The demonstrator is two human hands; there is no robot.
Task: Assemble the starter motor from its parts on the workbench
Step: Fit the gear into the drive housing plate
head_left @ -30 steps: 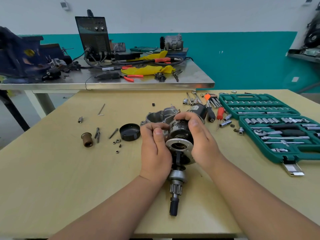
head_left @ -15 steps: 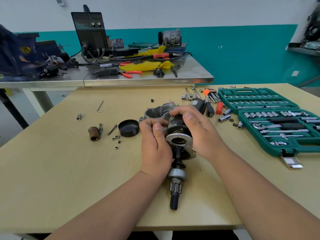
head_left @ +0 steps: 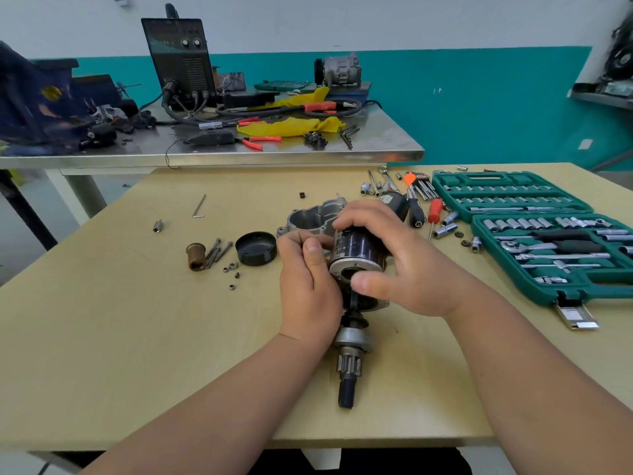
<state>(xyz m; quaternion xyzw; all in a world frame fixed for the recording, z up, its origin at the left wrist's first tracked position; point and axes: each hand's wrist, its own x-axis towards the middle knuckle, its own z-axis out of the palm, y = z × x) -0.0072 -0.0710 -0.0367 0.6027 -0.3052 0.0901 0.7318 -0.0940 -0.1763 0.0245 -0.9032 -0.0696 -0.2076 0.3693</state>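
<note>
On the bench (head_left: 102, 337), a black cap (head_left: 256, 248) lies left of your hands. Your left grip (head_left: 308, 279) curls against the starter motor body (head_left: 359, 250) at mid-bench. Your right grip (head_left: 400, 265) wraps it from above, thumb on the flange. Its pinion shaft (head_left: 347, 368) points toward you. An open socket case (head_left: 548, 241) lies on the right.

A mechanical workshop is being shown: an open socket set (head_left: 507, 265) and loose nuts (head_left: 233, 266) are being kept on a wooden workbench (head_left: 137, 337), while a welding machine (head_left: 181, 60) and red-handled pliers (head_left: 257, 140) are being stored on a steel table (head_left: 376, 142) behind.
</note>
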